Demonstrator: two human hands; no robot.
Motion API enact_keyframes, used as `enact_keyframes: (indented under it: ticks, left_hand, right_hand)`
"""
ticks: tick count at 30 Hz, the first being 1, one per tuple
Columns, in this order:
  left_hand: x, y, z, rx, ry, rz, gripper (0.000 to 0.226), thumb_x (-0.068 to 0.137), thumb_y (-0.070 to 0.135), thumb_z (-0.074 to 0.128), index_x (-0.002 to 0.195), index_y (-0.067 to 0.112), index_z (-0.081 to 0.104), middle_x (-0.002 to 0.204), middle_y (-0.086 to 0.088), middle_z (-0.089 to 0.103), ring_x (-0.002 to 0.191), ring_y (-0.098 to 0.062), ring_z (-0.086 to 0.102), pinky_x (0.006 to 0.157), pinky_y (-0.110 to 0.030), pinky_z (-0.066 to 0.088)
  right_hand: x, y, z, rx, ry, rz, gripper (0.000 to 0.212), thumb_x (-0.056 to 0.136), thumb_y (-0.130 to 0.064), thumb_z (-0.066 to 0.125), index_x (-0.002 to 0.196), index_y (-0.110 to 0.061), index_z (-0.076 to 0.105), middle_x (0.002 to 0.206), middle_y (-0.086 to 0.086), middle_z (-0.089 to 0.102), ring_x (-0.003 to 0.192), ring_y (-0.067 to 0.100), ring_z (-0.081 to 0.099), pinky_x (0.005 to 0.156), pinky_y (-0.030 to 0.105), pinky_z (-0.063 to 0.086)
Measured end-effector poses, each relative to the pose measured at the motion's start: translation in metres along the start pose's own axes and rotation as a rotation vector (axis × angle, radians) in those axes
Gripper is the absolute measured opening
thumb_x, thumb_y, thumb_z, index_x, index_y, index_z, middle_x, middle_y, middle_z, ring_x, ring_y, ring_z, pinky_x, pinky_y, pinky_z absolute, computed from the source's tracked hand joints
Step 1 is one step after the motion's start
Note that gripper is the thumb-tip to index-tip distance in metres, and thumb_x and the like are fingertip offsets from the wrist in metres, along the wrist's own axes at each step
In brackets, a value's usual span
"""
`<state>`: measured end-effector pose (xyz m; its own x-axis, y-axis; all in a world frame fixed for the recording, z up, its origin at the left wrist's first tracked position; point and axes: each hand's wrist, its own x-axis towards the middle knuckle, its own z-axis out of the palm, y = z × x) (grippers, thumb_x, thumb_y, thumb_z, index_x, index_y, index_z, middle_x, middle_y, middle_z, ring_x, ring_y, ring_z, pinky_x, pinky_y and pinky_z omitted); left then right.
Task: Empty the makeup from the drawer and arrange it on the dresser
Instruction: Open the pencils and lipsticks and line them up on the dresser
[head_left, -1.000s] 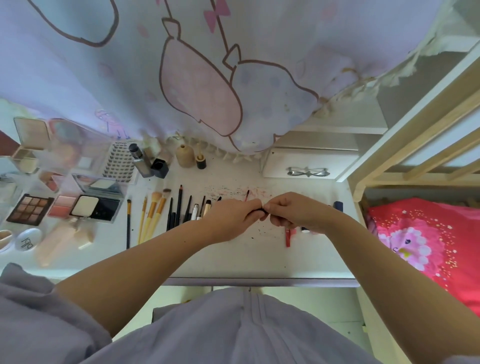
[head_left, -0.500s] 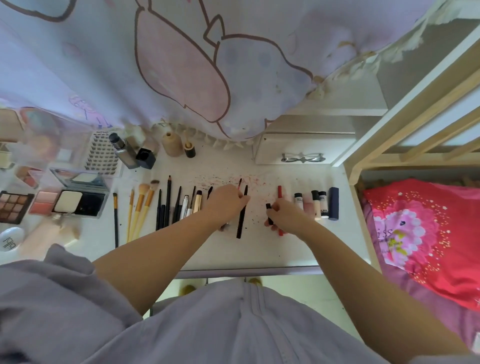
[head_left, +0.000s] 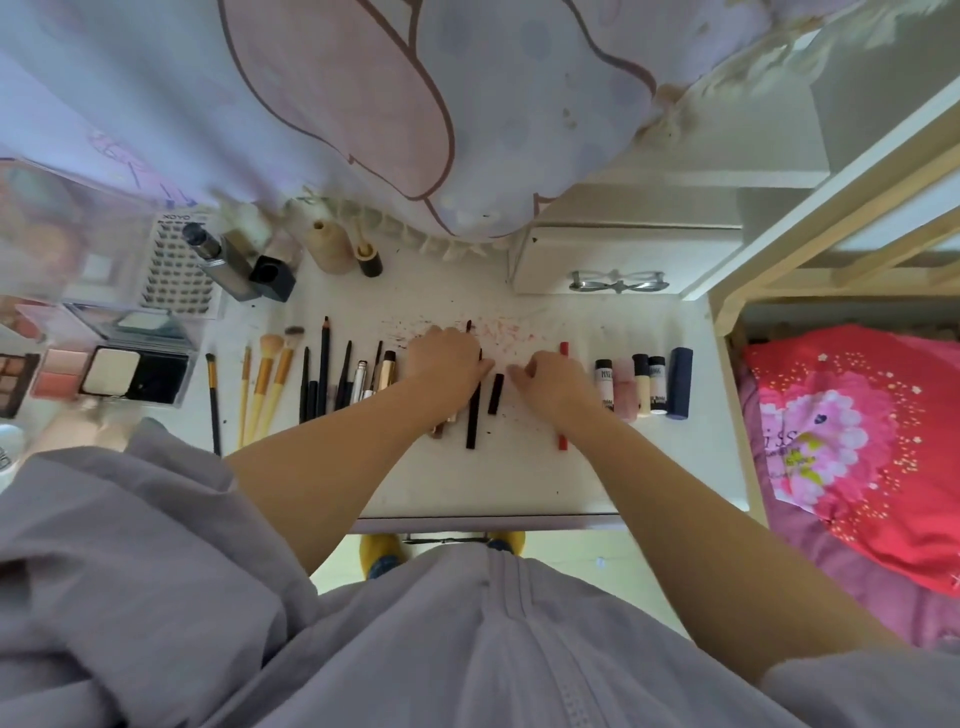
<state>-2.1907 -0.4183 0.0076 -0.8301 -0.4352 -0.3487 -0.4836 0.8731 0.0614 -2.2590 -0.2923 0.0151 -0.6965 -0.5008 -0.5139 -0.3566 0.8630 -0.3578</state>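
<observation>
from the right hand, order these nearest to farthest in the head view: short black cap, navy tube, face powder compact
From the right hand:
1. short black cap, just left of it on the dresser
2. navy tube, at the right end of the row
3. face powder compact, far off to the left

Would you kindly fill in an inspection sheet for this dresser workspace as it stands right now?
Surface: white dresser top, speckled with red and dark flecks near the middle.
Job's things: brushes and dark pencils in a row at left; black pencil, short black cap and red pencil by the hands; small tubes in a row at right; palettes far left.
Clutter: bottles at the back.
Grippers: left hand rests on the pencils; right hand lies beside the cap; grip unclear.
Cables: nothing seen.
Surroundings: closed drawer, patterned curtain, red bedding.
</observation>
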Motion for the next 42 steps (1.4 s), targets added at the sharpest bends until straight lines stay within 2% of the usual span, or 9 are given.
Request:
enact_keyframes:
  ticks: [5,12,14,18,21,25,29,34,42]
  left_hand:
    - [-0.006,0.036,-0.006,-0.125,0.057,0.142,0.033,0.097,0.037,0.036,0.092,0.012,0.056,0.091,-0.005,0.055,0.082,-0.02,0.049,0.059,-0.031,0.037]
    - [-0.005,0.087,0.013,-0.14,-0.108,0.103,0.037,0.097,0.038,0.038,0.123,0.012,0.047,0.117,-0.007,0.054,0.111,-0.025,0.048,0.071,-0.032,0.034]
    - [-0.004,0.087,0.014,-0.203,-0.134,0.055,0.034,0.096,0.037,0.04,0.119,0.013,0.047,0.113,-0.007,0.055,0.106,-0.024,0.05,0.071,-0.032,0.037]
    - [-0.009,0.082,0.004,-0.641,-0.157,-0.057,0.019,0.099,0.025,0.033,0.095,0.012,0.046,0.082,-0.005,0.057,0.065,-0.018,0.054,0.053,-0.029,0.043]
    - [-0.02,0.067,-0.01,-0.898,-0.109,0.016,0.025,0.101,0.02,0.032,0.103,0.003,0.05,0.075,-0.004,0.055,0.061,-0.018,0.051,0.059,-0.035,0.045]
    - [-0.047,0.041,-0.029,-0.664,-0.104,0.292,0.026,0.101,0.026,0.032,0.112,0.015,0.053,0.084,-0.001,0.062,0.058,-0.009,0.047,0.058,-0.03,0.04]
    - [-0.07,0.011,-0.05,-0.422,-0.132,0.418,0.023,0.1,0.035,0.031,0.106,0.026,0.052,0.077,0.006,0.057,0.067,-0.013,0.054,0.057,-0.029,0.042]
    - [-0.085,-0.008,-0.067,-0.285,-0.053,0.466,0.024,0.1,0.038,0.028,0.104,0.026,0.049,0.067,0.01,0.05,0.057,-0.003,0.045,0.051,-0.024,0.034]
    - [-0.087,-0.013,-0.062,-0.365,-0.011,0.513,0.018,0.098,0.042,0.033,0.092,0.037,0.049,0.062,0.011,0.05,0.051,0.001,0.044,0.049,-0.022,0.032]
  right_hand:
    - [0.028,0.029,-0.052,-0.066,0.114,0.044,0.032,0.096,-0.036,0.04,0.093,-0.009,0.056,0.083,0.007,0.06,0.081,0.026,0.059,0.066,0.032,0.043]
    - [0.043,0.028,-0.048,-0.331,0.02,0.006,0.029,0.093,-0.041,0.044,0.086,-0.014,0.052,0.085,0.004,0.057,0.079,0.024,0.052,0.065,0.031,0.037]
    - [0.043,0.027,-0.05,-0.286,0.009,0.003,0.025,0.09,-0.035,0.047,0.079,-0.013,0.051,0.079,0.003,0.056,0.076,0.024,0.052,0.061,0.029,0.036]
    - [0.034,0.021,-0.063,-0.01,-0.054,-0.028,0.029,0.087,-0.028,0.048,0.063,-0.013,0.045,0.062,0.001,0.047,0.062,0.02,0.047,0.055,0.027,0.035]
    - [0.012,0.015,-0.079,0.198,-0.113,-0.093,0.028,0.089,-0.023,0.047,0.062,-0.013,0.048,0.059,-0.001,0.049,0.053,0.014,0.041,0.052,0.026,0.033]
    - [-0.029,0.008,-0.094,0.174,-0.331,-0.174,0.039,0.098,-0.031,0.039,0.071,-0.016,0.062,0.051,-0.008,0.055,0.045,0.009,0.042,0.049,0.02,0.037]
    - [-0.062,-0.001,-0.096,0.31,-0.488,-0.229,0.034,0.1,-0.032,0.04,0.084,-0.013,0.064,0.044,-0.012,0.051,0.035,0.002,0.038,0.038,0.013,0.033]
    - [-0.081,-0.016,-0.092,0.39,-0.436,-0.294,0.029,0.1,-0.027,0.042,0.088,-0.011,0.064,0.046,-0.013,0.05,0.037,0.0,0.037,0.042,0.014,0.035]
    - [-0.085,-0.01,-0.078,0.522,-0.418,-0.272,0.028,0.099,-0.026,0.046,0.09,-0.009,0.066,0.053,-0.009,0.049,0.045,0.005,0.036,0.052,0.021,0.032]
